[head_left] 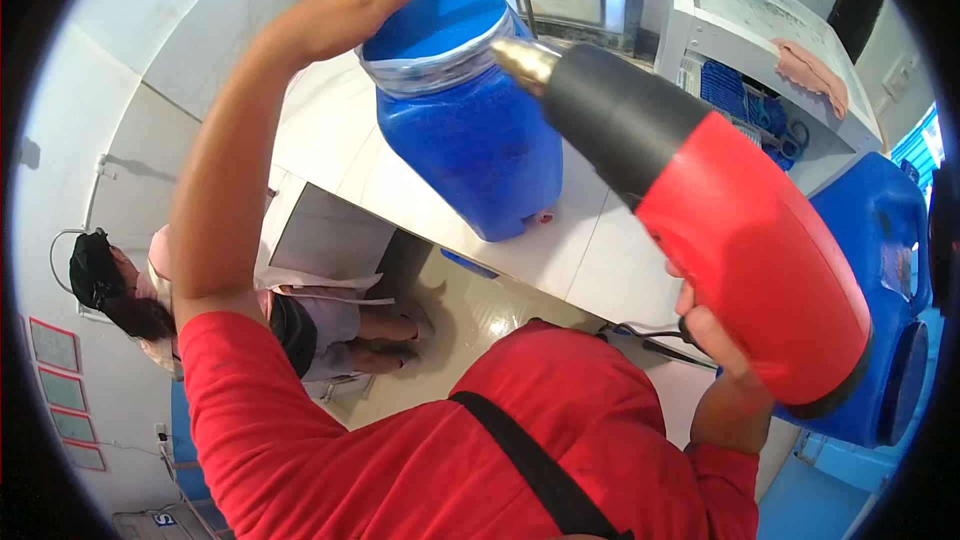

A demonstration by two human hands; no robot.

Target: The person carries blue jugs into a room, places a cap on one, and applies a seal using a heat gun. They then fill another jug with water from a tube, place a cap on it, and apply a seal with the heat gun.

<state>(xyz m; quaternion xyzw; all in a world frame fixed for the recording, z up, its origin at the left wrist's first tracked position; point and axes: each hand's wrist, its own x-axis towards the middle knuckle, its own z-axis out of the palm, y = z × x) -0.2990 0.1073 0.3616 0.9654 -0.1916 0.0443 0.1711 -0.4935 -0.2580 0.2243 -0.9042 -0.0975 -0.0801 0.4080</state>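
Observation:
A blue plastic water container (470,150) stands on the white tiled counter, with a band of clear plastic film (435,72) wrapped around its top. Over the top edge lies my left hand (365,0), fingers stretched out and fingertips at the blue upper part. My right hand (712,335) is wrapped around the handle of a red and black heat gun (755,230); the gun's body hides part of that hand. Its metal nozzle (525,62) points at the film band, overlapping its right edge in this view. A small reddish spot (545,217) shows low on the container.
Another blue container (865,240) is at the right. Behind it, a white shelf unit (730,5) holds blue items, scissors (795,140) and a pink cloth (812,75). A person (310,330) in a black cap sits at the left. A black cord (650,332) runs below the counter edge.

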